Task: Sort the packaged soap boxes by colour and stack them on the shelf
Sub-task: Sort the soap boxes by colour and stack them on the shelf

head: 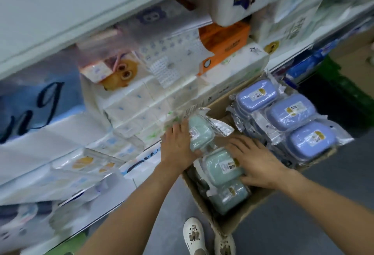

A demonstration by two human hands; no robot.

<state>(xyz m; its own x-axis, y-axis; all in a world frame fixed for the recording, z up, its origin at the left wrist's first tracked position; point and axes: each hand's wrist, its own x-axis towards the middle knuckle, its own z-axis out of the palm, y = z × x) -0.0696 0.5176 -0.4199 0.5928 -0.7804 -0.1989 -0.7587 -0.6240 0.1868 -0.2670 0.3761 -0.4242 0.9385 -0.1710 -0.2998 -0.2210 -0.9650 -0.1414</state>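
Note:
A cardboard box [224, 225] on the floor holds packaged soap boxes. Three blue ones [291, 115] lie in a row on its right side, each in clear wrap. Pale green ones fill the left side. My left hand [178, 147] grips the top green soap box [199, 135] at its left edge, thumb curled under it. My right hand [255, 161] lies flat, fingers spread, beside a second green soap box [221, 166], touching its right side. A third green soap box [229, 198] sits nearest me.
Shelves [60, 13] on the left carry white tissue packs [141, 109], an orange tissue box [224, 42] and paper rolls. A green crate [342, 80] stands beyond the cardboard box. My white shoe [195, 236] stands on grey floor by the box's near corner.

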